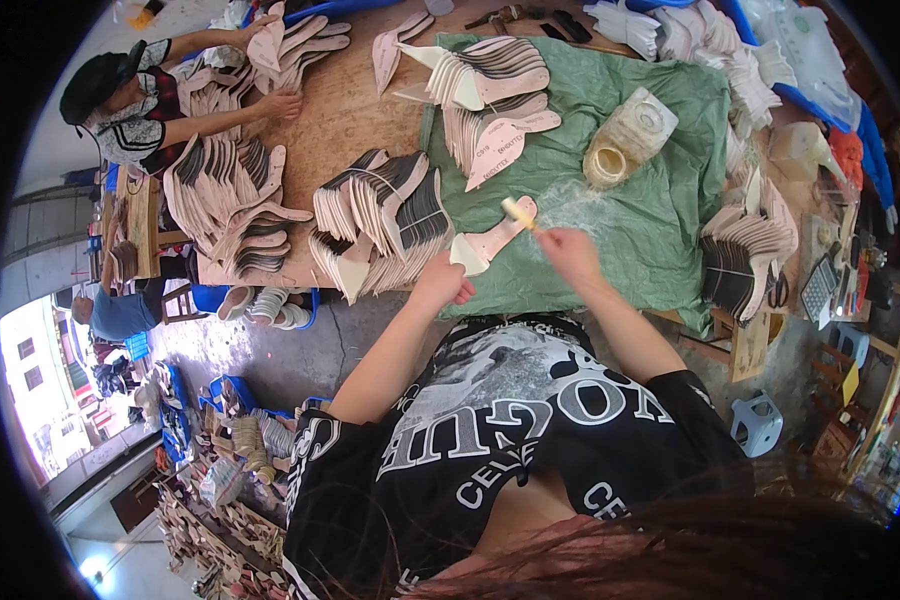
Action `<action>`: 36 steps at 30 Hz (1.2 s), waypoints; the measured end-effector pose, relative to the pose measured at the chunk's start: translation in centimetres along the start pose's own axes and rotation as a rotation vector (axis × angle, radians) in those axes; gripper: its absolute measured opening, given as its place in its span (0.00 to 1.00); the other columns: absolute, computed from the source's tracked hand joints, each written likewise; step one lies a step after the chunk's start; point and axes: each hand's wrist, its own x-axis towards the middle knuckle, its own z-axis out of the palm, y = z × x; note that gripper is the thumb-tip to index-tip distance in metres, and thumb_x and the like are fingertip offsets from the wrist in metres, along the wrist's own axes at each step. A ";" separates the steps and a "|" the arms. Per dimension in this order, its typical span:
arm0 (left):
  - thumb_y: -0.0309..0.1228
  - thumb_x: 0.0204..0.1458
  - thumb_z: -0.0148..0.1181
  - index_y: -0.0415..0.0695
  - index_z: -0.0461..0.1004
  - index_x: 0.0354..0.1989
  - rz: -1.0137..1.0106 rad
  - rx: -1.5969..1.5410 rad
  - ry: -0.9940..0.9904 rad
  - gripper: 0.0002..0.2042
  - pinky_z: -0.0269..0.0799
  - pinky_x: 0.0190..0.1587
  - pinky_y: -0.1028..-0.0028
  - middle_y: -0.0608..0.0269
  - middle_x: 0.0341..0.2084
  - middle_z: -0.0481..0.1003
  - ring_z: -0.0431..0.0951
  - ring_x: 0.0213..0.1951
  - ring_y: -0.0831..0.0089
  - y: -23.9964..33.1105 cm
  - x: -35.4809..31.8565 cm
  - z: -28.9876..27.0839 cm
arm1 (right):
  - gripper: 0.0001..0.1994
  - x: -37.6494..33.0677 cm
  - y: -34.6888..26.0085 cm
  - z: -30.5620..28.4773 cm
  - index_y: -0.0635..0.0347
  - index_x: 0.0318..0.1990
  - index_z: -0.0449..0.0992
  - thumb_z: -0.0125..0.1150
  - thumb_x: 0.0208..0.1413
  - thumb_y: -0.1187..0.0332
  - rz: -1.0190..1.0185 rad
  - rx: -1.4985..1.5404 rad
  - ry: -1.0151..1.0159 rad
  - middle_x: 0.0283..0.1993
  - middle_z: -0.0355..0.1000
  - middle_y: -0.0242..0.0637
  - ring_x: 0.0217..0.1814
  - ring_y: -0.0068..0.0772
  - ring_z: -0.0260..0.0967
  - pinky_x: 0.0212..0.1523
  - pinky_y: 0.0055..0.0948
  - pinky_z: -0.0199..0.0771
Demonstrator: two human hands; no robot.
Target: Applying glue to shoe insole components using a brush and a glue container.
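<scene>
My left hand (443, 284) pinches the white heel end of a pale shoe insole board (502, 236) near the table's front edge. Its narrow pink end points away to the right over a green sheet (570, 95). Held in my right hand (572, 257) is a small brush (517, 212) with a pale head, over or touching the board; contact is hard to tell. Beyond that hand lies a translucent plastic jug (652, 118) with a round opening, crusted with what looks like dried glue. Left of my hands, stacked insole boards (370, 215) stand fanned out; another pile (488, 80) sits farther back.
Across the table's left side, a co-worker in a black cap (105, 90) handles more boards (295, 45). Another stack (220, 185) lies near them. At the right stand tied boards (735, 255), a calculator (820, 287) and, on the floor, a pale blue stool (757, 420).
</scene>
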 end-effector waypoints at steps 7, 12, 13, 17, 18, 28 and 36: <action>0.24 0.47 0.37 0.37 0.64 0.49 -0.041 0.015 -0.019 0.19 0.71 0.19 0.71 0.47 0.20 0.74 0.74 0.17 0.67 0.2 0.1 -0.5 | 0.21 2.2 -0.2 -2.0 0.58 0.25 0.77 0.50 0.52 0.49 0.075 -0.207 -0.082 0.26 0.73 0.46 0.30 0.49 0.71 0.30 0.45 0.68; 0.25 0.49 0.40 0.38 0.64 0.48 -0.031 -0.038 -0.024 0.17 0.69 0.18 0.74 0.50 0.20 0.74 0.73 0.16 0.71 0.3 -0.1 -0.6 | 0.23 4.4 2.8 -0.9 0.62 0.22 0.75 0.52 0.51 0.49 0.060 -0.307 0.117 0.20 0.69 0.48 0.24 0.52 0.67 0.25 0.43 0.63; 0.26 0.50 0.42 0.39 0.65 0.48 -0.045 -0.072 -0.017 0.16 0.68 0.17 0.77 0.52 0.20 0.74 0.71 0.16 0.74 0.0 0.0 -0.9 | 0.23 4.2 2.2 -1.9 0.62 0.22 0.75 0.52 0.51 0.49 0.054 -0.306 0.113 0.20 0.69 0.48 0.24 0.52 0.67 0.25 0.43 0.63; 0.27 0.51 0.43 0.38 0.64 0.47 -0.075 -0.168 -0.033 0.14 0.67 0.17 0.78 0.53 0.20 0.74 0.70 0.15 0.76 -0.6 -0.1 -1.5 | 0.21 1.1 0.9 -4.1 0.58 0.26 0.78 0.53 0.51 0.48 0.099 -0.194 -0.147 0.23 0.72 0.44 0.27 0.46 0.70 0.28 0.41 0.69; 0.27 0.51 0.43 0.37 0.64 0.46 -0.100 -0.189 -0.026 0.14 0.67 0.17 0.79 0.53 0.21 0.73 0.69 0.15 0.77 -0.4 -0.3 -1.4 | 0.21 -0.1 0.8 -4.1 0.57 0.27 0.78 0.53 0.51 0.48 0.082 -0.153 -0.216 0.22 0.72 0.44 0.26 0.46 0.70 0.28 0.40 0.68; 0.27 0.51 0.44 0.37 0.60 0.44 -0.177 -0.321 -0.072 0.12 0.66 0.19 0.77 0.50 0.22 0.73 0.69 0.17 0.74 -0.8 0.9 -1.9 | 0.20 -4.2 0.2 -0.3 0.57 0.27 0.78 0.54 0.51 0.48 -0.059 -0.113 -0.250 0.20 0.69 0.43 0.22 0.46 0.67 0.25 0.40 0.65; 0.27 0.52 0.43 0.37 0.64 0.45 -0.121 -0.197 -0.036 0.13 0.66 0.15 0.78 0.53 0.19 0.73 0.70 0.14 0.76 -0.5 1.0 -1.4 | 0.21 -3.4 -2.5 0.0 0.57 0.25 0.78 0.52 0.51 0.48 0.012 -0.110 -0.254 0.22 0.71 0.43 0.26 0.48 0.70 0.28 0.43 0.68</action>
